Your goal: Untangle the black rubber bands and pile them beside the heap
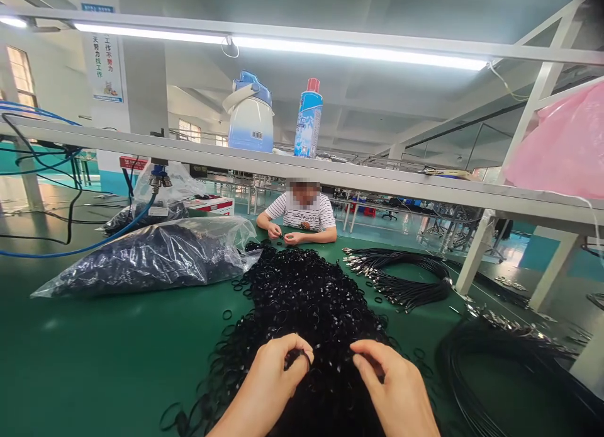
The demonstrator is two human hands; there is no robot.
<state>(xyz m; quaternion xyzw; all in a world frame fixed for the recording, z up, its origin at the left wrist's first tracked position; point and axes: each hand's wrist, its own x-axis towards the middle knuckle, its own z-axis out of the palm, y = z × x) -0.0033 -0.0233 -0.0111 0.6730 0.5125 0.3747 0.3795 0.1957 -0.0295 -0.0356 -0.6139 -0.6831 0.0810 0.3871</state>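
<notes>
A big heap of black rubber rings [306, 298] covers the middle of the green table [94, 349]. My left hand [276, 371] rests at the heap's near edge, fingers pinched on one black ring [302, 356]. My right hand [394, 383] lies just to its right, fingers curled with the tips pressed into the rings; what it holds is hidden. A bundle of black cables [401, 279] with metal ends lies to the right of the heap.
A clear bag of black parts [146, 257] lies at the left. More coiled black cable [500, 374] lies at near right. A person in a striped shirt [302, 216] works across the table. A low shelf rail [330, 172] carries a jug and a spray bottle.
</notes>
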